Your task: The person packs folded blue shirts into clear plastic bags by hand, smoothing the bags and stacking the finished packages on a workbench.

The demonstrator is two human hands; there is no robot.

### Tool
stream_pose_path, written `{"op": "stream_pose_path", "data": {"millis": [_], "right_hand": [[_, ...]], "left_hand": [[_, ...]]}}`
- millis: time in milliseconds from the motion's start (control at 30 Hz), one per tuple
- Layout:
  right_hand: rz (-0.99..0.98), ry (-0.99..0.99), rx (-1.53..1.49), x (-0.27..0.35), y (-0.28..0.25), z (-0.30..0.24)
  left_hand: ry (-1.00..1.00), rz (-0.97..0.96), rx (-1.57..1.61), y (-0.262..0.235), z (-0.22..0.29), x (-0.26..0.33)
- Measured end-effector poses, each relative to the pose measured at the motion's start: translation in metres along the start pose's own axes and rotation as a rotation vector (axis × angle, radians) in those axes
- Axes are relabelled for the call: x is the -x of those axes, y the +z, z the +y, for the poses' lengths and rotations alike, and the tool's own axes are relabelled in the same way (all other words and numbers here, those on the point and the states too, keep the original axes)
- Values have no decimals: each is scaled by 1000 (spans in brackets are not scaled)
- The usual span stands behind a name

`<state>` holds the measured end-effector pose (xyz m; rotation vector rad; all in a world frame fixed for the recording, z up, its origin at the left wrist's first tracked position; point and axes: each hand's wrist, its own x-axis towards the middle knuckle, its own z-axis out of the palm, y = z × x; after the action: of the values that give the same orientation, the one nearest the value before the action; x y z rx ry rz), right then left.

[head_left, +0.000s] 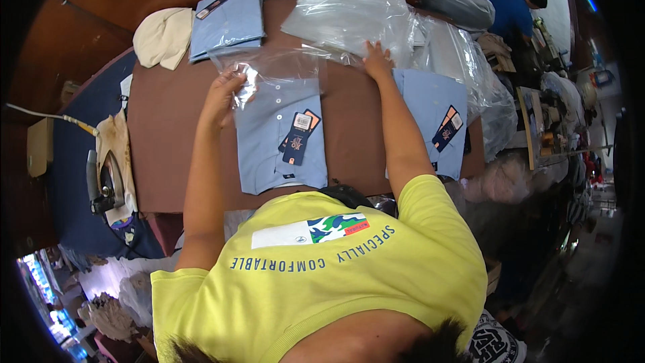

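Containers first: got a clear plastic bag (pixel 285 66) at mid-table, lying across the far end of the folded blue shirt (pixel 265 151). Can't tell how far inside, film too transparent. More flat clear bags (pixel 349 20) stacked at the far edge, with loose sheeting (pixel 463 60) trailing down the right side. Glossy top on the folded blue pile (pixel 232 23) at far left; can't confirm bagged.

Grip: bag edge pinched in left hand (pixel 225 91), thumb against fingers, just beyond the shirt's far left corner. Right hand (pixel 378 60) loose, fingers spread at the near edge of the stack; can't tell contact with film.

Edges/room: widest bare strip of brown table (pixel 178 138) left of the shirt, out to the iron (pixel 111 181) on its side board. Narrower gap on the right, before a second folded shirt (pixel 420 104), partly under the right forearm. Tight at the near edge, close to the yellow top (pixel 356 275).

Orientation: shirt flat, front up, long axis running away from the body, buttons in line toward the far end. Dark tags (pixel 295 142) slanted across the front, small label at the near end.
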<state>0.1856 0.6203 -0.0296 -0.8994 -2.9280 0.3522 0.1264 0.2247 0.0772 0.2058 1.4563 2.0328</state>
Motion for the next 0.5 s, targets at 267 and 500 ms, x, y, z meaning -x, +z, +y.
{"op": "stream_pose_path", "data": {"millis": [267, 500], "right_hand": [[-820, -50, -1378, 71, -76, -118], [-313, -603, -817, 93, -124, -136]], "left_hand": [[-63, -235, -150, -4, 24, 47], [631, -217, -1268, 28, 45, 77]]}}
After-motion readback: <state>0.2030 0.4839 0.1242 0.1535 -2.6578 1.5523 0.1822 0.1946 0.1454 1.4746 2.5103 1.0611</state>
